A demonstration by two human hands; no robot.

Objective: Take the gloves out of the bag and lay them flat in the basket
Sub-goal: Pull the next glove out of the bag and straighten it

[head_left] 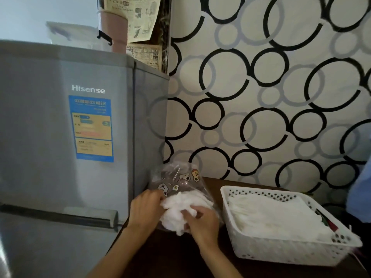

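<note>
A clear plastic bag (pixel 176 177) with cartoon stickers stands on the dark table beside the fridge. A crumpled bunch of white gloves (pixel 175 205) bulges from its mouth. My left hand (pixel 145 207) grips the bag's left edge next to the gloves. My right hand (pixel 200 219) pinches the white gloves at the front of the bunch. To the right sits a white perforated basket (pixel 289 249) with a flat stack of white gloves (pixel 277 215) inside it.
A grey Hisense fridge (pixel 66 137) fills the left side, close against the table (pixel 170 255). A wall with black and grey ring pattern (pixel 271 87) rises behind. Something blue (pixel 361 193) shows at the right edge. Red and green items (pixel 329 221) lie at the basket's right end.
</note>
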